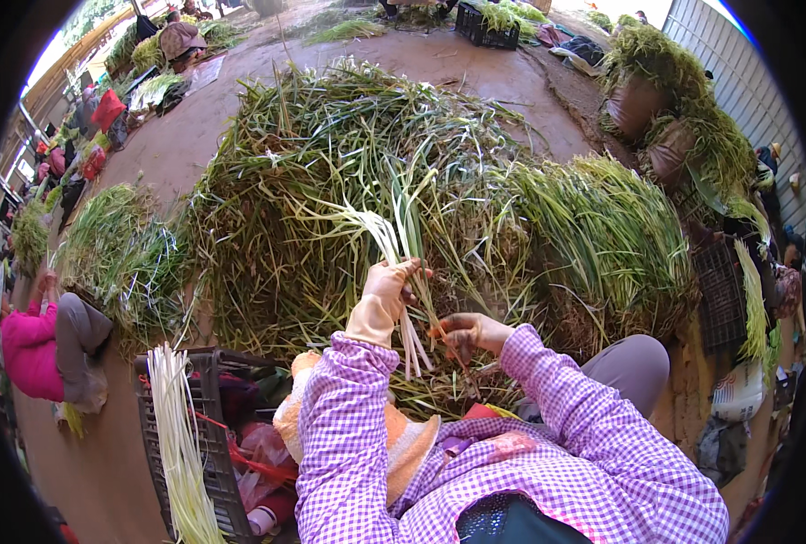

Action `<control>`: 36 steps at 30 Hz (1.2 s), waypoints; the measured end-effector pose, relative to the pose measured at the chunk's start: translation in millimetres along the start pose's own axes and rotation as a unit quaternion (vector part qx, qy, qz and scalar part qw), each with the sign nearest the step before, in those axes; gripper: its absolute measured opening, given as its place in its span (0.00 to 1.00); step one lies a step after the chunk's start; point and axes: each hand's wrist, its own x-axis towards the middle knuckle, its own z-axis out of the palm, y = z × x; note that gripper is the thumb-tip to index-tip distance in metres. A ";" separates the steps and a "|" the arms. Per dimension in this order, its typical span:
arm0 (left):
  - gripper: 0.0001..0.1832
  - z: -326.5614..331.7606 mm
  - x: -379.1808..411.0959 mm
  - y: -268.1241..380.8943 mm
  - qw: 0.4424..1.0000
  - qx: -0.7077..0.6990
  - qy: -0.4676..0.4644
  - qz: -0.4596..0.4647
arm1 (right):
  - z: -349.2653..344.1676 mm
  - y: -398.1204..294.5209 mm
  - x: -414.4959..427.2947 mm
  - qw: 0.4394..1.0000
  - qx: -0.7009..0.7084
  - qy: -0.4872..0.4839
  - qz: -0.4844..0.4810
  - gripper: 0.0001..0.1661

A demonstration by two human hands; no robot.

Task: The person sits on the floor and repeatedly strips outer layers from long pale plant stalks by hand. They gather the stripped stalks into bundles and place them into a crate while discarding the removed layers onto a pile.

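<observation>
My left hand (384, 299), which wears a pale glove, is closed around a small bunch of leafy stalks (414, 343). White stem ends hang below the fist, and pale and green leaves fan out above it. Just to the right, my right hand (467, 333) pinches the thin, brownish lower end of a green stalk between its soil-stained fingers. Behind both hands rises a large heap of green stalks (348, 156), tangled, with brown roots and dry leaves. A neater pile of green stalks (600, 231) leans at its right side.
A black plastic crate (155, 435) stands at my left, with a bundle of trimmed white stalks (178, 435) across it and plastic bags inside. Farther left sits a person in a pink top (32, 347) beside another heap (127, 251). Sacks (637, 105) and a dark crate (719, 292) stand at right.
</observation>
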 end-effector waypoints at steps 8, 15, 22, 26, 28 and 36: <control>0.12 4.7 -13.1 -1.6 0.999 0.008 0.029 0.036 | 16.3 -45.1 54.6 0.977 0.107 0.095 -0.157 0.14; 0.11 -2.1 -24.8 9.0 0.998 0.055 -0.028 0.029 | 21.3 -28.3 59.7 0.967 0.164 0.060 -0.186 0.19; 0.08 -3.0 -14.4 4.9 0.963 0.186 0.177 0.087 | 36.7 -29.3 63.6 0.932 -0.236 0.248 -0.120 0.17; 0.10 -12.0 -13.2 17.7 0.959 0.146 0.224 0.098 | 51.5 13.9 49.8 0.767 -0.632 0.110 0.034 0.19; 0.10 -18.6 -15.6 26.0 0.957 0.132 0.231 0.113 | 43.9 49.2 33.0 0.748 -0.650 0.042 0.123 0.19; 0.09 -19.2 -33.1 41.3 0.992 0.040 0.074 0.096 | -37.3 11.2 17.9 0.758 -0.606 0.158 0.181 0.21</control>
